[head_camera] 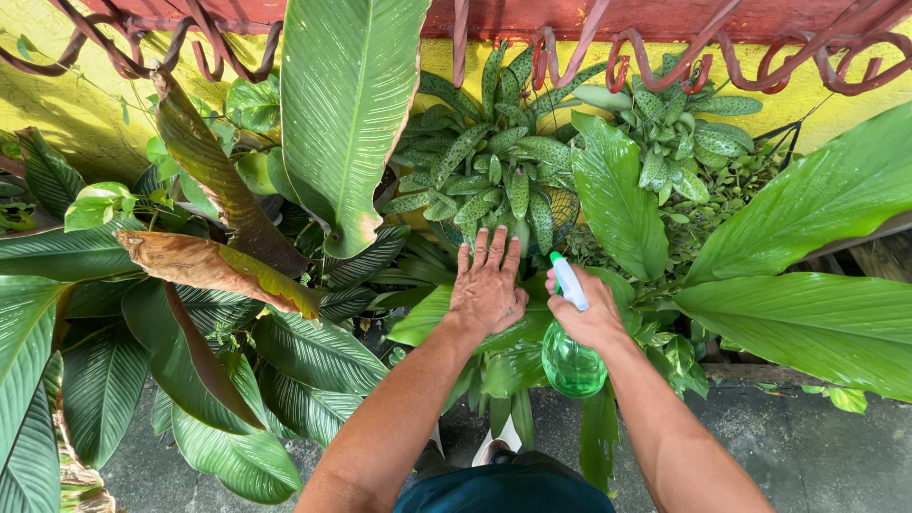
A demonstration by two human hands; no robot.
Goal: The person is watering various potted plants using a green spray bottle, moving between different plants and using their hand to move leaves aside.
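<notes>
My right hand (591,318) grips a green spray bottle (573,363) with a white and green trigger head, its nozzle aimed up at a spotted-leaf plant (494,166). My left hand (486,285) lies flat, fingers slightly spread, on a broad green leaf (427,313) just below that plant. Both forearms reach in from the bottom of the view. The bottle's round green body hangs below my right hand.
Large glossy leaves (351,104) crowd all sides; one brown dried leaf (214,266) lies at the left. A yellow wall (76,104) with red curled ironwork (722,47) stands behind. Grey concrete floor (807,456) shows at the bottom right, with my shoe (499,445) below the plants.
</notes>
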